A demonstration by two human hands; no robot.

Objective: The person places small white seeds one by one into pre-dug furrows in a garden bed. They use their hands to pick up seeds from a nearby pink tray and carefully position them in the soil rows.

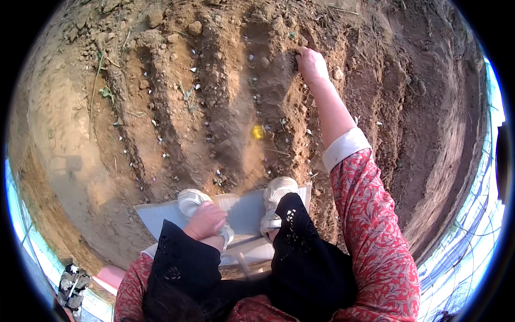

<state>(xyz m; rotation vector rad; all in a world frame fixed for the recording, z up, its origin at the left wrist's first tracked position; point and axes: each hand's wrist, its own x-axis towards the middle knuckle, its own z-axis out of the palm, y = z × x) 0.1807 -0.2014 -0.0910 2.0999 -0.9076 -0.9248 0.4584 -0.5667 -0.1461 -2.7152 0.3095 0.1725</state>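
My right hand [312, 64] reaches forward with its fingertips down at the soil of a ridge beside a furrow [257, 72]. Its fingers are bent, and whatever lies under them is hidden. Over my left shoe [192, 200], my left hand [207, 220] is curled with the fingers turned inward. Whether it holds anything does not show. Small white pieces that look like garlic cloves [193, 69] lie spaced along several furrows; one clove [154, 123] sits further left and another [309, 131] is nearer my right forearm.
My shoes rest on a flat pale board [243, 207] across the near ends of the furrows. Clods [195, 28] and weeds [106, 91] are scattered about. A pink object [111, 275] lies at lower left. Whitish sheeting [470, 225] borders the ground at right.
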